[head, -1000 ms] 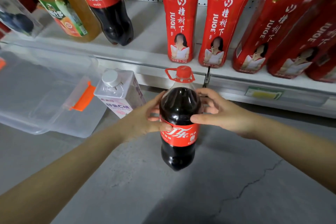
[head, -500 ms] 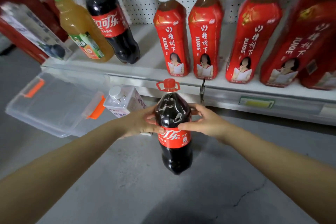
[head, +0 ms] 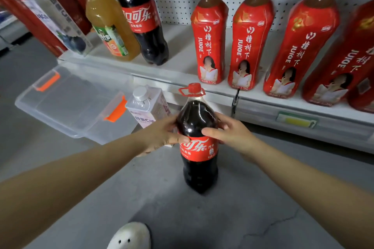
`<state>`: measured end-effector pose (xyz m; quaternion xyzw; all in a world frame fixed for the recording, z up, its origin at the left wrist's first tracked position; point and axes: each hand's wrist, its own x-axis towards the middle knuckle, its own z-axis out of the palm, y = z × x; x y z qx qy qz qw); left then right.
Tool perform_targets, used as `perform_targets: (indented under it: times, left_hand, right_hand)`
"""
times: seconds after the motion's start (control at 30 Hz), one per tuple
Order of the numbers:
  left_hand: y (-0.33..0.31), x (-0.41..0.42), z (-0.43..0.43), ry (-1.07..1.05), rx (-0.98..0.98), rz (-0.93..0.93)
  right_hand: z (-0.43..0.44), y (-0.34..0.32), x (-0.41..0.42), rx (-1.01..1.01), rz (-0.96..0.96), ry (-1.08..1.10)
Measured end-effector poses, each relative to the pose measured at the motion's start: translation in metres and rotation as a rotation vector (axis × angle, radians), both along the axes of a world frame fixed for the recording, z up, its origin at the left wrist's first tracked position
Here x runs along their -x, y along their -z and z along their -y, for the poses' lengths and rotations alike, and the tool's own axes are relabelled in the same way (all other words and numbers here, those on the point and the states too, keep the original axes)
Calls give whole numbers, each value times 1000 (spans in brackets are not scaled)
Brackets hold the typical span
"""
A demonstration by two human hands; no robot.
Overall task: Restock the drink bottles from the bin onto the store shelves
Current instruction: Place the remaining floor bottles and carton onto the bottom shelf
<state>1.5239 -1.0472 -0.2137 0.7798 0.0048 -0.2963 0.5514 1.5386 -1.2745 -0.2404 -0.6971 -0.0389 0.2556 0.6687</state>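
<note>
A large cola bottle point(head: 199, 153) with a red cap and red label is upright in front of the low white shelf point(head: 182, 54). My left hand point(head: 159, 134) grips its left shoulder and my right hand point(head: 230, 132) its right shoulder. I cannot tell whether its base touches the grey floor. On the shelf stand another cola bottle point(head: 144, 24), an orange juice bottle point(head: 108, 22) and several red juice bottles point(head: 209, 34). The clear plastic bin point(head: 66, 101) with orange latches lies on the floor to the left.
A white carton with a screw cap point(head: 148, 105) stands on the floor between the bin and the held bottle. A blueberry carton point(head: 58, 22) leans at the shelf's left end. A white shoe tip point(head: 130, 236) shows at the bottom. A yellow price tag point(head: 296, 121) sits on the shelf rail.
The view has tilted up and pulled back, showing more of the shelf and the bottle caps. Both hands keep their grip on the cola bottle, which looks a little lower in view.
</note>
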Motion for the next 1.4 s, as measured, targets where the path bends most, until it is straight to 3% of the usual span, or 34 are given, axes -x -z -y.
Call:
perform_targets:
  times: [0.23, 0.4, 0.63, 0.97, 1.4]
  left_hand:
    - [-24, -15, -8, 116, 9, 138]
    - [-74, -44, -18, 26, 163, 298]
    - [-122, -81, -51, -22, 232, 579]
    - [-111, -144, -106, -4, 160, 768]
    - [-110, -211, -134, 90, 138, 675]
  right_hand:
    - [-3, -36, 4, 22, 109, 72]
    - [-15, -106, -20, 41, 272, 110]
    - [-45, -182, -56, 125, 496, -3]
    - [-99, -156, -121, 40, 481, -40]
    - [-133, -140, -185, -32, 428, -21]
